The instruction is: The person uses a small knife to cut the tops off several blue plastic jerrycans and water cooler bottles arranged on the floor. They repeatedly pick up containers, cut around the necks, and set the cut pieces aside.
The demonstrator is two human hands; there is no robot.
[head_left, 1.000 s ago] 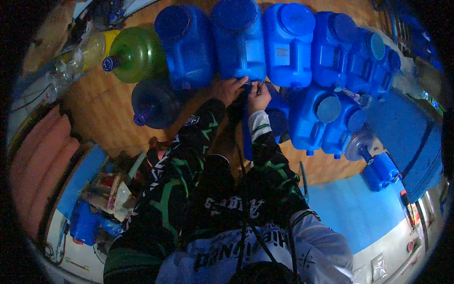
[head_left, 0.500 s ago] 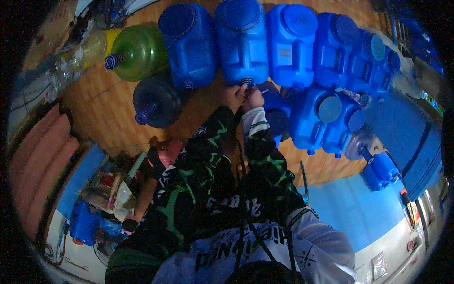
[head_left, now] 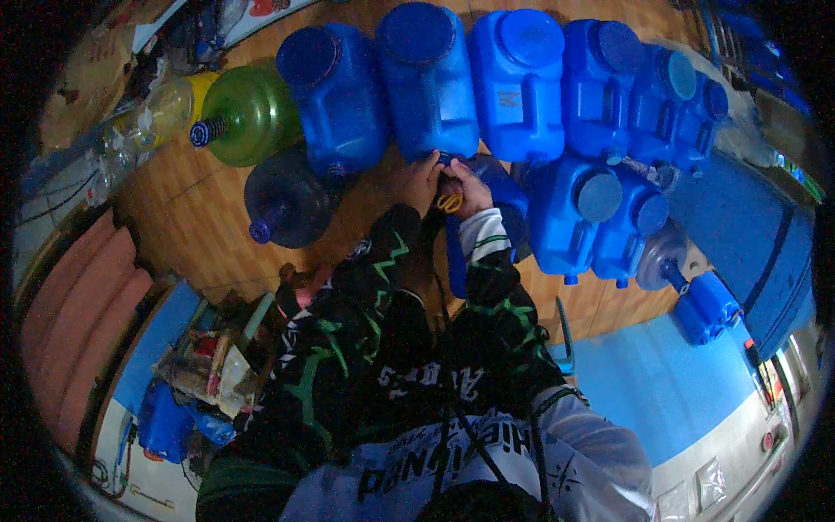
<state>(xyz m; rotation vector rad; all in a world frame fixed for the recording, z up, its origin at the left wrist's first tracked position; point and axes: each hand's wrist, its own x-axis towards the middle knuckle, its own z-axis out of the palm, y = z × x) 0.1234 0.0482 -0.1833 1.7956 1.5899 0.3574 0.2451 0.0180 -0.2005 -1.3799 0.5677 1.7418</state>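
Dim light falls across wood-patterned flooring [head_left: 196, 222], with a pale blue surface [head_left: 652, 387] off to the lower right. Close together at the middle, the left hand [head_left: 417, 184] and right hand [head_left: 471, 187] bring their fingertips to the dark spout [head_left: 445, 160] at the near end of a blue water jug [head_left: 428, 109]; shadow hides whether either is clamped on it. Just below the fingertips hangs a small yellow loop [head_left: 450, 204], perhaps a rubber band, though I cannot tell which hand has it. That jug, second from the left in the far row, looks stiff, smooth-walled and possibly slippery if wet; its weight depends on its filling, which does not show. For lifting, the moulded handle at its side seems the sound hold, while the spout is likely the weaker part and best pinched gently. Beyond the hands, more blue jugs [head_left: 519, 109] stretch rightward, and a green round bottle [head_left: 252, 113] and a dark round bottle [head_left: 291, 196] lie leftward.
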